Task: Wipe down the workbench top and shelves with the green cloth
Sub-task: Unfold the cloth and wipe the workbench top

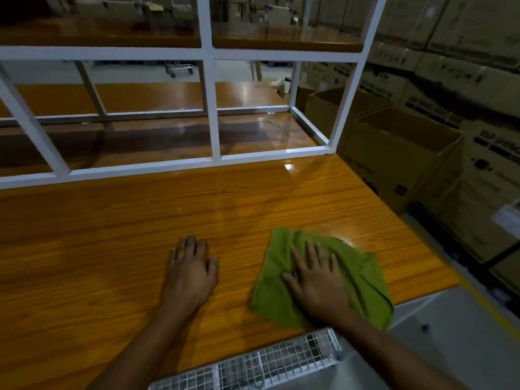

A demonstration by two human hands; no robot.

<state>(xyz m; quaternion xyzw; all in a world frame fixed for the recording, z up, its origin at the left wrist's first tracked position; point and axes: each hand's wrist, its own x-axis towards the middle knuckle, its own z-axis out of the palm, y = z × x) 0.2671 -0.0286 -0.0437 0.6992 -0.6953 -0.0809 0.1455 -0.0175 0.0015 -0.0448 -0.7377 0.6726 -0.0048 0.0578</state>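
Note:
The green cloth lies spread and a little rumpled on the glossy wooden workbench top, near its right front corner. My right hand presses flat on the cloth with fingers spread. To the left of it, my left hand rests palm down on the bare wood, fingers straight. Behind the worktop stands a white metal shelf frame with a lower wooden shelf and an upper wooden shelf.
Open cardboard boxes stand beside the bench's right edge, with stacked printed cartons behind them. A wire mesh basket sits at the bench's front edge below my arms. Grey floor with a yellow line shows at the right.

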